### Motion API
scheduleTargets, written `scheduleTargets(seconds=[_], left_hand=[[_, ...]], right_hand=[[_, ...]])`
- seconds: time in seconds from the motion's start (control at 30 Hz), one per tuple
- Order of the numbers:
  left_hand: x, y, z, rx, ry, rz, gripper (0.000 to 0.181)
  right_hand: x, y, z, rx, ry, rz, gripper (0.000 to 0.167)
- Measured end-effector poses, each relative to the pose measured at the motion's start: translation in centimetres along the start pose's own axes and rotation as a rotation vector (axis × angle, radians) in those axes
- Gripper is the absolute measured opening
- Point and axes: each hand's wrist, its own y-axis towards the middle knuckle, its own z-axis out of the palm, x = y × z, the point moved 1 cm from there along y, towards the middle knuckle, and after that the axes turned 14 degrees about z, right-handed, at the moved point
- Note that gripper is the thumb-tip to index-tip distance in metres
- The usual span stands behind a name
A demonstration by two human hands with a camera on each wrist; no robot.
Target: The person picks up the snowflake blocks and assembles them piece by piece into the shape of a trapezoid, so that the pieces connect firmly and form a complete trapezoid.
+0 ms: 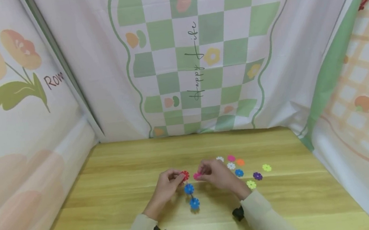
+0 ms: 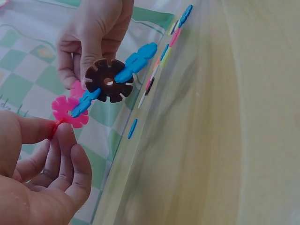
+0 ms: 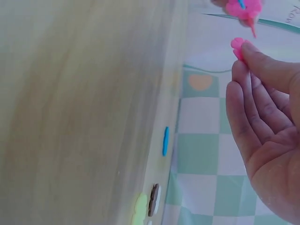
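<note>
My left hand [image 1: 166, 187] pinches a red notched flower-shaped disc [image 1: 185, 175] between thumb and fingers. Joined to it, in the left wrist view, is a chain of interlocked discs: a pink disc [image 2: 70, 112], a blue disc [image 2: 85, 102], a dark disc [image 2: 108, 80] and another blue disc [image 2: 137, 62]. The chain hangs off toward the near side in the head view. Just to the right, my right hand [image 1: 218, 175] pinches a loose pink flower disc [image 1: 197, 176] by its edge. A small gap separates this disc from the chain in the right wrist view.
Several loose flower discs lie on the wooden table [image 1: 125, 162] right of the hands, among them a blue one [image 1: 239, 173], a purple one [image 1: 257, 176], an orange one [image 1: 240, 162] and a yellow one [image 1: 266, 167]. Patterned cloth [image 1: 195, 54] hangs along the table's back and sides.
</note>
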Motion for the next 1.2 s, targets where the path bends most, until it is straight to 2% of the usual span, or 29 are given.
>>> scheduleTargets(seconds=[0.17, 0.33, 0.57, 0.83, 1.03, 1.2], left_hand=[[0.2, -0.2, 0.1, 0.021, 0.0, 0.008, 0.021], [0.4, -0.4, 0.4, 0.07, -0.005, 0.016, 0.021], [-0.2, -0.6, 0.8, 0.125, -0.009, 0.028, 0.024], [-0.8, -0.7, 1.2, 0.178, -0.071, 0.018, 0.022], [-1.1, -0.7, 1.6, 0.184, -0.098, 0.017, 0.022], [-1.3, -0.7, 1.9, 0.138, -0.111, 0.031, 0.022]], right_hand=[[0.3, -0.6, 0.1, -0.064, 0.086, 0.003, 0.01], [0.1, -1.0, 0.2, -0.105, 0.196, 0.017, 0.009], [-0.2, -1.0, 0.3, -0.076, 0.287, -0.012, 0.005], [0.0, -1.1, 0.0, -0.035, 0.364, -0.071, 0.004], [0.0, -1.0, 0.1, -0.001, 0.403, -0.128, 0.006], [-0.2, -0.9, 0.8, -0.022, 0.427, -0.126, 0.007]])
